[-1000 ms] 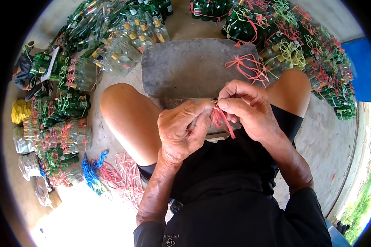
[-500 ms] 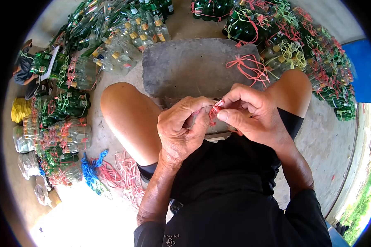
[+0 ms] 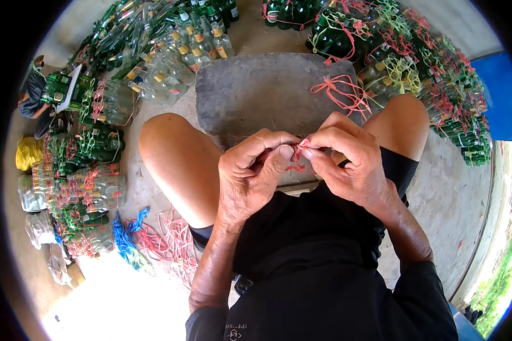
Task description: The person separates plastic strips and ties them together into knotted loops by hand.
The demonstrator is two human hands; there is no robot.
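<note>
A short bunched piece of red plastic string is pinched between my two hands, just above my lap. My left hand is closed, thumb against forefinger, on the string's left side. On the other side my right hand grips the same string between thumb and fingertips, and the two hands nearly touch. Part of the string is hidden behind the fingers. In front of my knees lies a dark grey slab, with a looped bundle of pink string on its right end.
Clear glass bottles stand and lie at the back left. Tied bundles of green bottles are stacked along the right. More tied bottles line the left, near loose pink string and a blue plastic bag. A person is at far left.
My fingertips have shifted on the red string. The left thumb has moved up and right, and the string's loose part now hangs lower and more spread between the hands.
</note>
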